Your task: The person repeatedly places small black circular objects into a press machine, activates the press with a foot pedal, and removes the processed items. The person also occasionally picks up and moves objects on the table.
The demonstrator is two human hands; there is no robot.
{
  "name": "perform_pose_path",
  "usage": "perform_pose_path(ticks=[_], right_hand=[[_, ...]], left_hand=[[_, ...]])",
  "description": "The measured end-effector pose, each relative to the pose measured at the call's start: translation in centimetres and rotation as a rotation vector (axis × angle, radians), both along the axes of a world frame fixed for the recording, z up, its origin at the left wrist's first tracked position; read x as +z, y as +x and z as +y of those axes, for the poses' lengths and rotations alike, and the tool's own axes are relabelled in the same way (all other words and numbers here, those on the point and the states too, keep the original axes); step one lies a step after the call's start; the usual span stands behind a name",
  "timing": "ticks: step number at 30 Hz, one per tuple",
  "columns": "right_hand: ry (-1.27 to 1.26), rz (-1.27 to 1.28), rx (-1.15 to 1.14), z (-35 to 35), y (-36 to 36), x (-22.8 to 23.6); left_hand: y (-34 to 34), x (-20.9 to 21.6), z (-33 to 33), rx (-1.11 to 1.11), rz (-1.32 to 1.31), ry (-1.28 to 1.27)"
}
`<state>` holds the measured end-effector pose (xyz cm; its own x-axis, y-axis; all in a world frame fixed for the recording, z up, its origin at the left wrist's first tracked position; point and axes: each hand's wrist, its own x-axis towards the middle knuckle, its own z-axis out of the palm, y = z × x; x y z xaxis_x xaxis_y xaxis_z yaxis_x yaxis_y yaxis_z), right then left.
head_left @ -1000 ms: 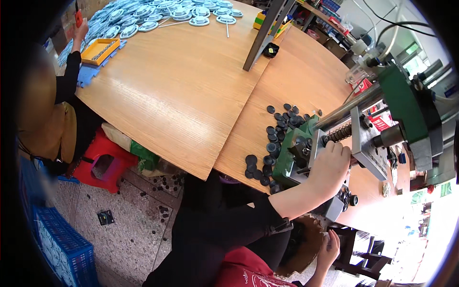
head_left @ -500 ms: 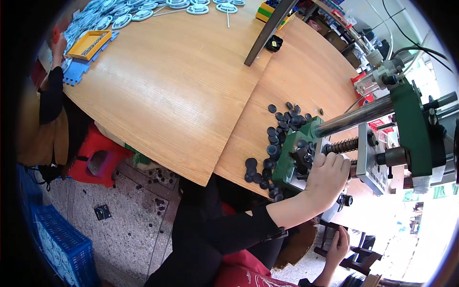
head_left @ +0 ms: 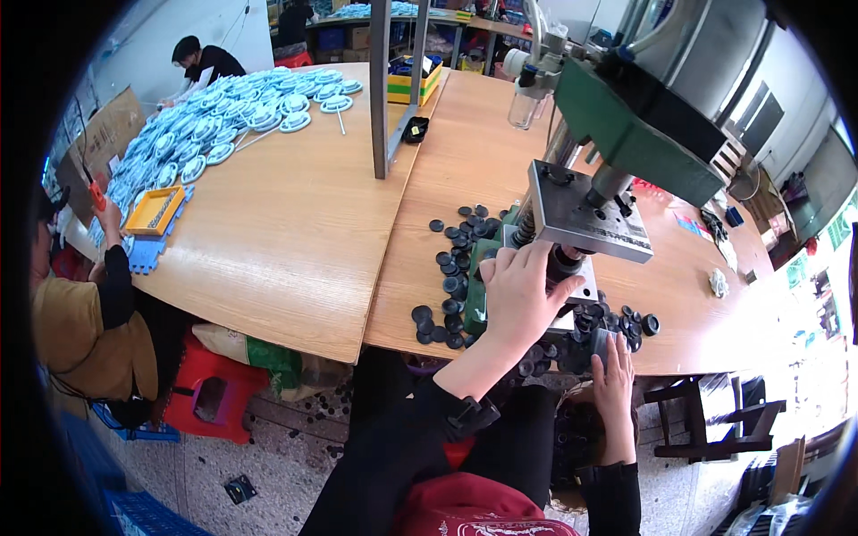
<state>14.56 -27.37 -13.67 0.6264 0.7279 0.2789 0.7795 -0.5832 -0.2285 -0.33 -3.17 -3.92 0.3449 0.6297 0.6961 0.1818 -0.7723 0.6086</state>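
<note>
At the green bench press point(head_left: 617, 125), my left hand point(head_left: 518, 299) reaches under the raised metal plate point(head_left: 590, 214). Its thumb and index finger lie on two sides of a black round part point(head_left: 563, 261) below the punch; its other fingers bend beside the guide post. Farther right, my right hand point(head_left: 614, 384) lies at the table's front edge, fingers stretched and apart, tips against a dark grey piece point(head_left: 602, 339). Loose black round caps point(head_left: 585, 317) lie in a pile beside those fingertips. More black caps point(head_left: 451, 268) are scattered left of the press base.
Light blue plastic parts point(head_left: 259, 103) heap up at the far left, near a yellow tray point(head_left: 154, 211). A grey metal post point(head_left: 380, 98) rises from the table point(head_left: 295, 223). A co-worker point(head_left: 98, 322) sits at the left by a red stool point(head_left: 210, 393); another person point(head_left: 206, 67) is farther back.
The view has swung up and to the right. My right hand has come up from below the table edge to the caps. My left hand is still at the press.
</note>
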Motion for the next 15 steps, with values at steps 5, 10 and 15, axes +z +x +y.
perform_pose_path(ticks=[5, 10, 15], right_hand=[[0.134, 0.018, -0.024, -0.8, -0.3, -0.2], [0.147, -0.010, -0.024, -0.9, 0.0, -0.4], [0.022, -0.081, -0.030, 0.8, 0.6, -0.9]], left_hand=[[0.5, 0.9, 0.2, 0.007, 0.130, 0.011], [0.9, 0.5, -0.5, 0.003, 0.145, 0.052], [-2.4, -0.3, -1.5, 0.081, 0.026, 0.117]])
